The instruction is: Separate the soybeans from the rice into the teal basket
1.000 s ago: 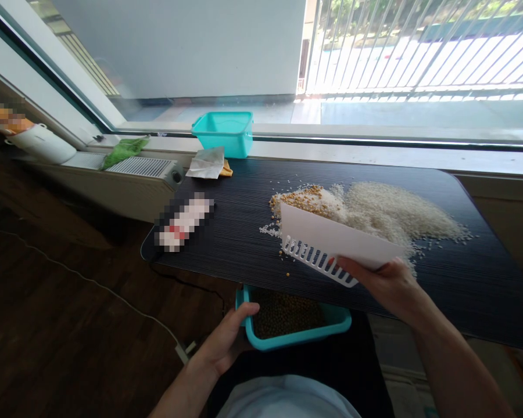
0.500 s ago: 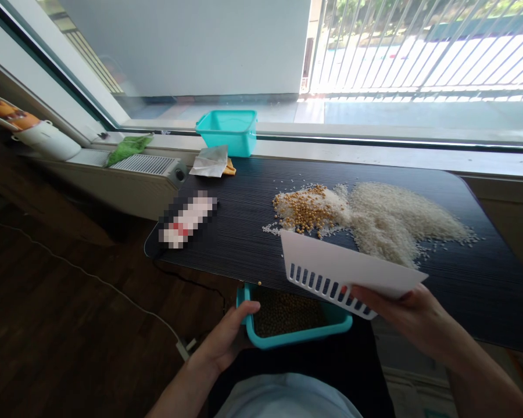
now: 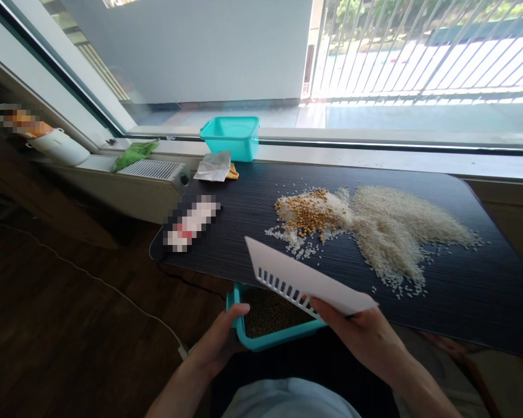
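Observation:
My left hand [image 3: 220, 337] grips the left end of a turquoise plastic bin [image 3: 279, 338], its thumb over the rim. The bin sits below the table's front edge, with small brownish, pea-like grains [image 3: 265, 313] in it. In my right hand [image 3: 357, 325] is a thin white plastic panel [image 3: 305, 273] with a row of slots, tilted above the bin and hiding its right part. On the dark table beyond lie yellow dried peas [image 3: 309, 216] mixed with white grains, and a larger spread pile of rice [image 3: 401, 223] to the right.
A second turquoise bin [image 3: 232, 139] stands at the back by the window. Beside it lies a crumpled pale packet [image 3: 213, 167]. A pixelated item [image 3: 194, 223] lies at the table's left. A green cloth [image 3: 137, 155] rests on the radiator [image 3: 152, 171]; a white cable [image 3: 108, 284] crosses the floor.
My right hand has moved the slotted panel left and slightly down, away from the rice and further over the bin. My left hand keeps its hold, with the bin shifted slightly left.

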The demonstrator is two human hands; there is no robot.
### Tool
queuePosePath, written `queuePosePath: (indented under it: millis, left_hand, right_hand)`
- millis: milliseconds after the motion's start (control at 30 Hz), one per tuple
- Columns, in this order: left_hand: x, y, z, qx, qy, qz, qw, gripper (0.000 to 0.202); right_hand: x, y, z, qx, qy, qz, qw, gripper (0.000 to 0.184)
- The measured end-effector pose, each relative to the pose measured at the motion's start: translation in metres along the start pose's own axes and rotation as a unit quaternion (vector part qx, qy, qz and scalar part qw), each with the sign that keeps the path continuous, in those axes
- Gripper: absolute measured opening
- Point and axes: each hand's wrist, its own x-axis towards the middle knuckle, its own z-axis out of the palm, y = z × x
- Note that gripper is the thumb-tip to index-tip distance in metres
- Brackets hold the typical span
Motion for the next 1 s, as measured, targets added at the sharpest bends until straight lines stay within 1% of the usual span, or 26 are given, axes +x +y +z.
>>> queuePosePath:
  millis: [67, 100, 167, 200, 267, 333, 467, 567, 633, 700, 800, 900, 1000]
  left_hand:
    - [0.002, -0.001, 0.003, 0.0, -0.011, -0.001, 1.0, 0.048]
    - [0.003, -0.002, 0.006, -0.001, -0.018, -0.005, 1.0, 0.048]
    - [0.006, -0.005, 0.011, 0.0, -0.028, -0.019, 0.999, 0.049]
    - [0.008, -0.007, 0.013, -0.001, -0.034, -0.026, 0.999, 0.049]
    - [0.011, -0.01, 0.018, -0.01, -0.044, -0.038, 0.998, 0.05]
    - [0.013, -0.014, 0.021, -0.028, -0.054, -0.047, 0.997, 0.05]
    - [0.013, -0.017, 0.028, -0.04, -0.057, -0.061, 0.996, 0.05]
    - [0.011, -0.016, 0.032, -0.03, -0.046, -0.064, 0.996, 0.049]
    - [0.01, -0.015, 0.034, -0.025, -0.037, -0.062, 0.997, 0.048]
    - [0.009, -0.014, 0.034, -0.02, -0.03, -0.06, 0.998, 0.047]
    - [0.009, -0.014, 0.033, -0.017, -0.036, -0.06, 0.997, 0.049]
    - [0.01, -0.014, 0.033, -0.01, -0.047, -0.061, 0.997, 0.049]
    - [0.011, -0.015, 0.034, 0.004, -0.037, -0.059, 0.998, 0.048]
  right_hand:
    - [-0.007, 0.002, -0.014, -0.009, 0.128, 0.021, 0.991, 0.023]
    - [-0.009, 0.003, -0.022, -0.017, 0.194, 0.035, 0.98, 0.024]
    - [-0.01, 0.006, -0.038, -0.04, 0.292, 0.065, 0.953, 0.027]
    - [-0.008, 0.007, -0.045, -0.052, 0.32, 0.075, 0.943, 0.028]
    - [-0.003, 0.009, -0.056, -0.072, 0.346, 0.088, 0.931, 0.028]
    - [0.003, 0.01, -0.063, -0.074, 0.343, 0.097, 0.931, 0.027]
    - [0.016, 0.013, -0.07, -0.051, 0.304, 0.116, 0.944, 0.032]
    - [0.025, 0.016, -0.078, -0.075, 0.238, 0.127, 0.96, 0.038]
    - [0.028, 0.017, -0.085, -0.107, 0.191, 0.123, 0.968, 0.039]
    - [0.028, 0.016, -0.092, -0.122, 0.162, 0.113, 0.973, 0.038]
    - [0.024, 0.013, -0.098, -0.114, 0.154, 0.098, 0.977, 0.037]
    - [0.02, 0.011, -0.099, -0.104, 0.175, 0.084, 0.976, 0.036]
    - [0.02, 0.011, -0.098, -0.087, 0.168, 0.084, 0.978, 0.036]
